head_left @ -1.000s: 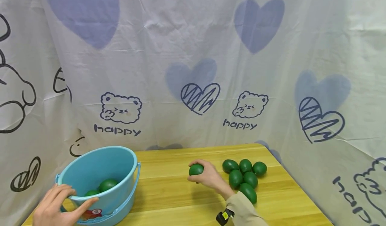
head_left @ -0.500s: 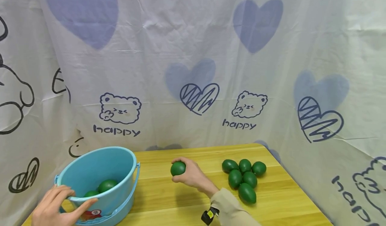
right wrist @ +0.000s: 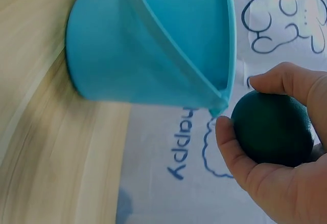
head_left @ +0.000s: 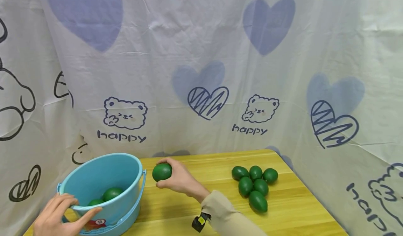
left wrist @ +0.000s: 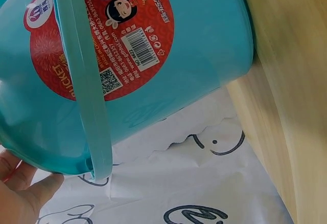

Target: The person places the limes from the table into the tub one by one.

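Observation:
A light blue bucket [head_left: 102, 171] stands at the left of the table, with at least two dark green avocados [head_left: 112, 194] inside it. My left hand [head_left: 55, 216] grips its near-left rim, thumb on the outside and fingers over the edge. The left wrist view shows the bucket's handle [left wrist: 84, 75] hanging across a round red label [left wrist: 138, 55]. My right hand [head_left: 181, 180] holds another avocado [head_left: 161, 173] between thumb and fingers, above the table just right of the bucket. In the right wrist view this avocado [right wrist: 273, 129] appears close beside the bucket's rim [right wrist: 231, 35].
A cluster of several avocados [head_left: 245, 186] lies on the right part of the wooden table [head_left: 292, 208]. A white cloth [head_left: 170, 131] printed with hearts and bears hangs behind the table and along its sides.
My right hand has carried its avocado leftward from near the cluster toward the bucket, rising slightly. The left hand keeps its grip on the bucket's rim.

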### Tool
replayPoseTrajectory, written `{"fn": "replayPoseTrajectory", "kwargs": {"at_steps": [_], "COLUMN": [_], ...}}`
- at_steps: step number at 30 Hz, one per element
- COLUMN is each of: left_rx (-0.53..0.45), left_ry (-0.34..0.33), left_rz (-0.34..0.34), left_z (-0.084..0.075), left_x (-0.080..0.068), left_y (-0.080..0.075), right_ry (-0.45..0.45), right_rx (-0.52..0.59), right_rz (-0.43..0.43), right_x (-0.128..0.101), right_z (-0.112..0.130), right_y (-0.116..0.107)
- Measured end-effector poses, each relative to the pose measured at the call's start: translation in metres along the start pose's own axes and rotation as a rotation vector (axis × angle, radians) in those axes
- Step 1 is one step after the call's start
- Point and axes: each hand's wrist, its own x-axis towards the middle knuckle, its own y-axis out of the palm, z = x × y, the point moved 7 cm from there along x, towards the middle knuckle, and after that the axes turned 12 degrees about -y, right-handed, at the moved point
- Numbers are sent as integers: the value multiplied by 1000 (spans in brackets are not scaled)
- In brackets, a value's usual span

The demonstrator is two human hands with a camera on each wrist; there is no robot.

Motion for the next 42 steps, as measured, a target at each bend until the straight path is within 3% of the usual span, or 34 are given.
{"fn": "replayPoseTrajectory", "kwargs": {"at_steps": [9, 16, 28, 42], "left_rx": [17, 31, 0, 9], "left_ry": [13, 13, 24, 41], "left_rz": [17, 14, 16, 34], "left_z": [0, 0, 0, -1], "left_x": [0, -1, -1, 1], "left_y": [0, 1, 2, 2], "right_ry": [-25, -14, -22, -15], "right_rx": [59, 133, 103, 127], "right_rz": [-40, -19, 7, 4], "right_x": [13, 22, 35, 36], "right_z": [19, 32, 45, 46], "right_y": [14, 29, 53, 57]}}
